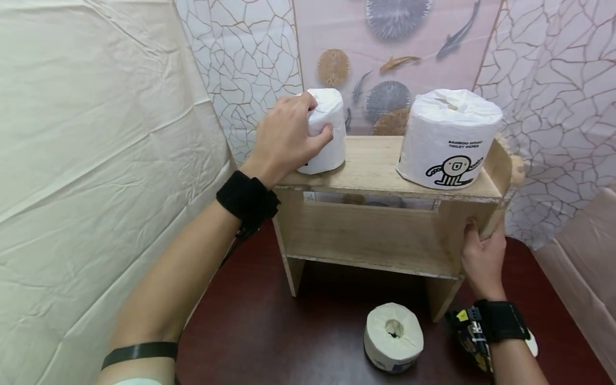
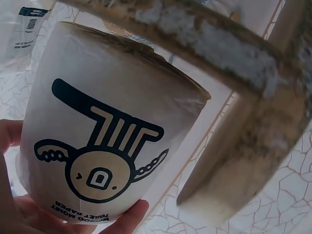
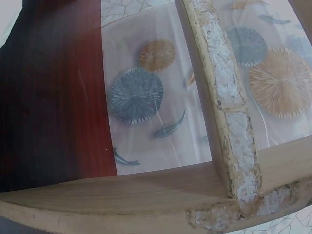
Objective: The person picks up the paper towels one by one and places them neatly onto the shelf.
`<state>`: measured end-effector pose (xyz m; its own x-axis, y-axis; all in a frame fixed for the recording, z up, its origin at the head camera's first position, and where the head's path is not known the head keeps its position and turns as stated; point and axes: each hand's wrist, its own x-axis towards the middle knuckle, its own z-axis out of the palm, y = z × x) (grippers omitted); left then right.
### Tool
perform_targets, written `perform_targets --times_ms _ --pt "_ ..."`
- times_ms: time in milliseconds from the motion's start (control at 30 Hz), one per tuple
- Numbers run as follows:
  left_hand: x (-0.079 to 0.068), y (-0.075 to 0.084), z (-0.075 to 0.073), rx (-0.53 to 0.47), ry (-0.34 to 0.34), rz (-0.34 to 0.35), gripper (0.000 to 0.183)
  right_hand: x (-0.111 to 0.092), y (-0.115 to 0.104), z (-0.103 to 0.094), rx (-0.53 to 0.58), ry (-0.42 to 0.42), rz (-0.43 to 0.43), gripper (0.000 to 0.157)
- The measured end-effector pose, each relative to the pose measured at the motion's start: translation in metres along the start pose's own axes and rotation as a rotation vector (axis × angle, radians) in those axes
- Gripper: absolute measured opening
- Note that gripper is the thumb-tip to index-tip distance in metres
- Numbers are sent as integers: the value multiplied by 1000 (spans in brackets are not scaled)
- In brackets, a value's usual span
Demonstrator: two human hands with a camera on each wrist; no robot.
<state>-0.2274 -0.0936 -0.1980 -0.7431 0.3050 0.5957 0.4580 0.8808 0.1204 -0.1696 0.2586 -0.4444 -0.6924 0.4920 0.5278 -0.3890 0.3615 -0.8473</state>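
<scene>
Dark-red table point(image 1: 250, 326); left hand point(image 1: 286, 132) grips papery cylindrical roll point(image 1: 333, 154), right hand point(image 1: 485, 263) rough-edged wooden shelf point(image 1: 370, 232).

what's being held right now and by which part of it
Left grip: the left toilet roll, by its upper end. Right grip: the wooden shelf, by its right side panel.

Bright head view, dimmer wrist views, shadow beneath the shelf point(image 1: 370, 235)

Pale wooden shelf point(image 1: 368, 235), standing up, with two flat boards and rough edges. At the left end of the top board, a white toilet roll point(image 1: 333, 154), wrapped, about upright; touching wood or not, hard to tell.
</scene>
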Motion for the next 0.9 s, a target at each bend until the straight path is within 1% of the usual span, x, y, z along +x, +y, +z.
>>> perform_targets --times_ms 133,200,367,467,633,800,900 --pt "1 -3 5 7 -17 -18 49 -1 1 0 5 -3 16 46" --pt "1 -5 8 14 -15 -14 51 -1 2 1 13 -7 11 46" --pt "3 -8 14 25 2 53 54 0 1 0 16 1 -3 44" --pt "3 -9 15 23 -5 69 56 0 1 -1 3 6 6 45" --pt "1 -11 12 -1 4 58 59 0 4 1 -4 -5 25 47" --pt "-1 -14 13 -36 28 94 61 1 5 1 22 6 19 45" --pt "-1 -17 14 -65 27 112 65 1 4 0 17 12 2 44"
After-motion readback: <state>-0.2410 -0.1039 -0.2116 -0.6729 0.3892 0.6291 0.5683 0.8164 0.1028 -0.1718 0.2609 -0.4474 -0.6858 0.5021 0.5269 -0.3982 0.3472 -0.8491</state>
